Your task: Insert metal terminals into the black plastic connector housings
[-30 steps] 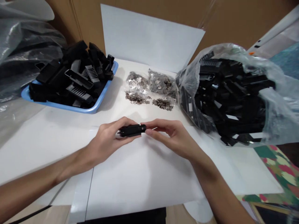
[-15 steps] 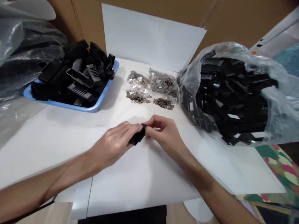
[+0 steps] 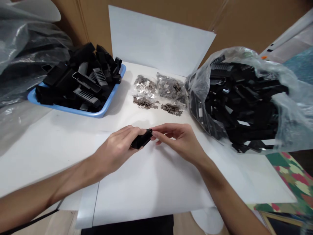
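A black plastic housing (image 3: pixel 142 139), long and narrow, is tilted above the white sheet in the middle of the head view. My left hand (image 3: pixel 119 145) is closed around its near end, thumb on top. At its upper right end, the thumb and forefinger of my right hand (image 3: pixel 179 138) are pinched together and touch the housing. Whatever is between those fingertips is too small or hidden to make out. Beyond the hands lie two small piles of metal clips, a left pile (image 3: pixel 144 102) and a right pile (image 3: pixel 172 109).
At the left, a blue tray (image 3: pixel 97 114) is heaped with black plastic parts. A large clear bag (image 3: pixel 293 130) of similar parts stands open at the right. Two small plastic bags of metal pieces (image 3: pixel 171 87) lie at the back, before a white panel (image 3: pixel 158 39). Another plastic bag (image 3: pixel 22 65) is far left.
The housing has turned flatter and shifted slightly left in my left hand. My right hand has swung a little rightward, its fingers straighter, fingertips still at the housing's end.
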`<state>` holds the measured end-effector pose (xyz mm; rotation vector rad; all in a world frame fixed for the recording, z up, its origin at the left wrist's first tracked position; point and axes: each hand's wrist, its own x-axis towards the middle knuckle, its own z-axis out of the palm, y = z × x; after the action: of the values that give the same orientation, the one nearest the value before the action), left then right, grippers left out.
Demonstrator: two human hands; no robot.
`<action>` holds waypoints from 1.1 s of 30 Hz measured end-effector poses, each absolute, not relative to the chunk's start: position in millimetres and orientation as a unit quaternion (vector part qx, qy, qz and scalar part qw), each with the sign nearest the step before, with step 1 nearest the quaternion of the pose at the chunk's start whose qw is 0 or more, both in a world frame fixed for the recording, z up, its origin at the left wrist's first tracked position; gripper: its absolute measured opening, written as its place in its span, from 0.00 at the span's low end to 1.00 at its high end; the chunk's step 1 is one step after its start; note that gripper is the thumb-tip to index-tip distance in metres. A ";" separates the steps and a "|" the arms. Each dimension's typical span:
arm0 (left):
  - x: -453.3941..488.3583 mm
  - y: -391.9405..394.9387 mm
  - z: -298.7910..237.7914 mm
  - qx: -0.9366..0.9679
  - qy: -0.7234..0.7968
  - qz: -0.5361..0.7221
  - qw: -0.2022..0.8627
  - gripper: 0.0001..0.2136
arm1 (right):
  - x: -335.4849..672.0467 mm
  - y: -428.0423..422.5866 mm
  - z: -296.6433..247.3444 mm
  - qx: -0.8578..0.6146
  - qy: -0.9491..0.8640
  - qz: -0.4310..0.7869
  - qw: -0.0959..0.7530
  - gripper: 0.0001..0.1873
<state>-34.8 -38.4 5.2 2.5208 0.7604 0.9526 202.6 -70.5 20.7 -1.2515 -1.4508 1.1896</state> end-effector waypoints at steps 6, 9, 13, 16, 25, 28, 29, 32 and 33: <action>-33.1 -40.9 4.8 0.892 0.256 0.333 0.170 0.10 | 184.1 -75.8 12.9 -0.534 -0.586 0.415 0.446 0.13; -33.6 -40.8 5.6 0.893 0.251 0.335 0.165 0.09 | 179.5 -74.8 11.3 -0.549 -0.572 0.410 0.451 0.13; -35.7 -39.4 6.9 0.886 0.270 0.326 0.187 0.07 | 191.2 -69.4 15.1 -0.500 -0.565 0.504 0.421 0.17; -36.8 -39.1 7.2 0.871 0.296 0.338 0.198 0.07 | 208.5 -68.5 21.9 -0.461 -0.604 0.535 0.370 0.17; -27.1 -33.5 20.9 0.708 0.410 0.356 0.451 0.13 | 196.6 -71.5 11.1 -0.415 -0.727 0.304 0.455 0.22; -22.2 -27.4 25.4 0.628 0.413 0.349 0.560 0.14 | 181.7 -71.6 1.0 -0.435 -0.744 0.177 0.475 0.21; -21.2 -26.0 25.9 0.608 0.412 0.347 0.583 0.13 | 178.0 -71.6 -1.4 -0.440 -0.750 0.139 0.474 0.22; -19.5 -24.4 25.4 0.561 0.423 0.347 0.621 0.14 | 172.2 -71.7 -6.3 -0.443 -0.776 0.066 0.444 0.26; -19.3 -24.3 25.0 0.551 0.427 0.347 0.627 0.15 | 171.9 -71.8 -7.3 -0.442 -0.784 0.054 0.431 0.26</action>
<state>-19.3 -24.3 25.0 1.2637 0.9787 0.7953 171.9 -71.8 -7.3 -1.1026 -1.9560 0.1342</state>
